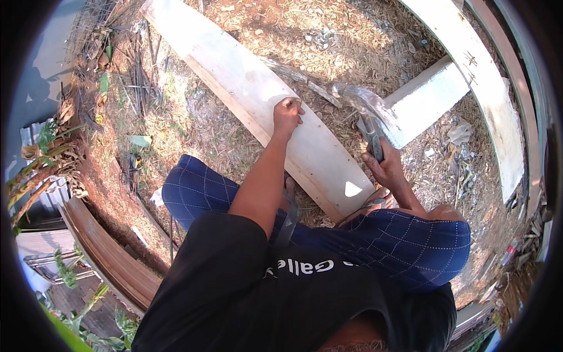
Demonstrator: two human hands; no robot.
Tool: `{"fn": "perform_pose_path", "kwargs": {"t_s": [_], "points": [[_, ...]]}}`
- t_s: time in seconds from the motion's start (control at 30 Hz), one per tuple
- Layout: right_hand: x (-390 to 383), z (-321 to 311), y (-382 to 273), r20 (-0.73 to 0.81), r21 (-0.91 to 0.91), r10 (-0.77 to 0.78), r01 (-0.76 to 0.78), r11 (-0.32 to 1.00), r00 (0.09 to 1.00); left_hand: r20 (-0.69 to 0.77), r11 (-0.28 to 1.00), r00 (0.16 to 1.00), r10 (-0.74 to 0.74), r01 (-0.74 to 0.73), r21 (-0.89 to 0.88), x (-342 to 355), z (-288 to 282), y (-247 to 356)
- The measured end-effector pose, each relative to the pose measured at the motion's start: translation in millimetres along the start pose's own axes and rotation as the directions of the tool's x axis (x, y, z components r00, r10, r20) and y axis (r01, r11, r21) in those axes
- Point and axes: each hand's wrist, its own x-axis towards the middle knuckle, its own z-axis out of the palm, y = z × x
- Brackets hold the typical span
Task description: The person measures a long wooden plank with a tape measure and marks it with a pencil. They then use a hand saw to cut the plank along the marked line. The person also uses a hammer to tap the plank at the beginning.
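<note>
A long pale board (234,73) slants across the ground in front of me, from the far left to my feet, with a bare wooden strip along its left edge. My left hand (287,115) rests at the board's right edge, its fingers closed in a pinch. What they hold, if anything, is too small to make out. To the right of the board, my right hand (386,166) is wrapped round the handle of a hammer (372,130). The hammer's head is raised off the board and smeared by motion. One of my feet (382,199) is at the board's near end.
A white panel (427,97) lies to the right, its far end by a long curved-looking pale board (495,102). A thin stick (302,77) lies beyond my left hand. Dry leaves and twigs cover the ground. Brown corrugated sheeting (108,252) stands at the lower left.
</note>
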Motion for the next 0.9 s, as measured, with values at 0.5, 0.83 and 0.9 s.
{"fn": "perform_pose_path", "kwargs": {"t_s": [0.5,0.83,0.9], "points": [[-13.0,30.4,20.4,0.102,0.032,0.019,-0.022,0.999,0.995,-0.092,0.996,0.994,0.056,-0.062,-0.061,16.5,-4.6,2.9],[-22.8,26.4,18.3,0.164,-0.244,0.229,-0.186,0.952,0.959,-0.112,0.961,0.971,0.209,-0.226,-0.162,26.9,17.6,111.0],[-26.2,23.4,17.4,0.122,-0.160,0.164,-0.144,0.977,0.979,-0.074,0.940,0.950,0.303,-0.311,-0.139,31.9,27.5,137.2]]}}
